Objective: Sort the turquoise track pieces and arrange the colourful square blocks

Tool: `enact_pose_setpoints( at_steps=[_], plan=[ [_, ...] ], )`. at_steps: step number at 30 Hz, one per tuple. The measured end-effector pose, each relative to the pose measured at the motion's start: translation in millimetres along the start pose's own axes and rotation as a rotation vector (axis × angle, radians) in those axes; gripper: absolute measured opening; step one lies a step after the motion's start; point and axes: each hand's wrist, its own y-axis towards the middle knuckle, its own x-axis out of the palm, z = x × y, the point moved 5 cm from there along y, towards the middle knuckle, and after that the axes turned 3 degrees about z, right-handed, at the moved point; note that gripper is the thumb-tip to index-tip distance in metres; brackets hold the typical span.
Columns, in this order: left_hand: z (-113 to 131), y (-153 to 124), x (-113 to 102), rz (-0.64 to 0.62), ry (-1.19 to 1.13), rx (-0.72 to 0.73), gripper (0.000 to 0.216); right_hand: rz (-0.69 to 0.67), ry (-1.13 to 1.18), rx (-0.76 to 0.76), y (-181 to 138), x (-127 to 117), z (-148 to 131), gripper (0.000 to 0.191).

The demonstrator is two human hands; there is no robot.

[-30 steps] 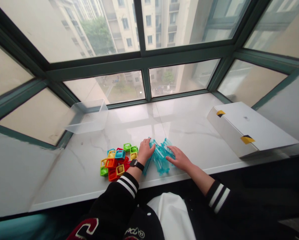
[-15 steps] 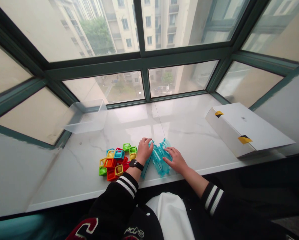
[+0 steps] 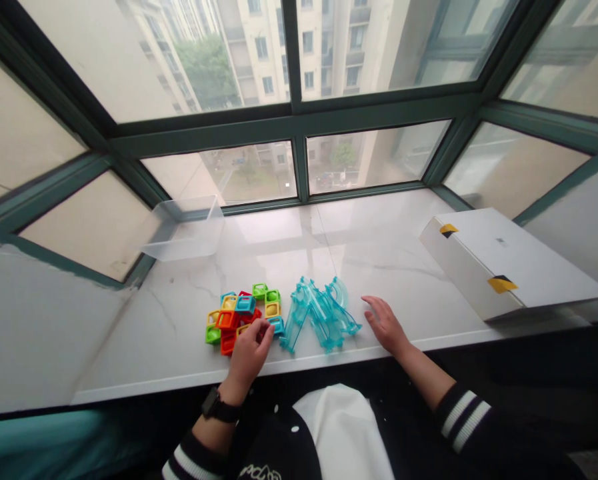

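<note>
At the near edge of the pile of colourful square blocks (image 3: 227,320) is my left hand (image 3: 249,350), its fingers curled in towards the thumb. Whatever may be between those fingertips is hidden. A blue block (image 3: 276,325) lies just right of that hand. Several clear blue track pieces (image 3: 323,317), some straight and some curved, are heaped to the right of the blocks. My right hand (image 3: 386,327) is apart from them on their right side, fingers stretched out and holding nothing.
A clear plastic bin (image 3: 183,247) stands at the back left by the window. At the right is a white box (image 3: 519,257) with yellow-and-black tabs. The white marble sill (image 3: 379,253) ends in a front edge close to my body.
Both hands have come off the blue track pieces. My left hand has moved left and nearer to the blocks; my right hand has drawn away to the right. The view has shifted slightly.
</note>
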Motion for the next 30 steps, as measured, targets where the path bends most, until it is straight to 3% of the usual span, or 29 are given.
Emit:
enact_pose_setpoints(
  at_steps=[4,7,12,19,30],
  plan=[
    [-24.4,-41.0,3.3,-0.035,0.036,-0.076,0.039,0.073,0.014,0.04,-17.3,-7.3,10.9,0.042],
    [-32.4,-53.4,16.8,-0.074,0.029,-0.102,0.036,0.085,-0.003,0.028,-20.4,-6.7,5.3,0.039],
    [-30.1,-50.1,36.1,-0.101,0.053,-0.126,0.034,0.02,-0.004,-0.002,-17.3,3.8,-11.9,0.038],
    [-19.7,-44.7,45.7,-0.144,0.079,-0.093,0.028,-0.086,0.007,-0.079,-18.1,23.6,-30.6,0.036],
    [-18.6,-41.5,51.6,-0.151,0.052,-0.053,0.03,-0.152,-0.05,-0.171,-16.3,23.0,-41.8,0.039]
  ],
)
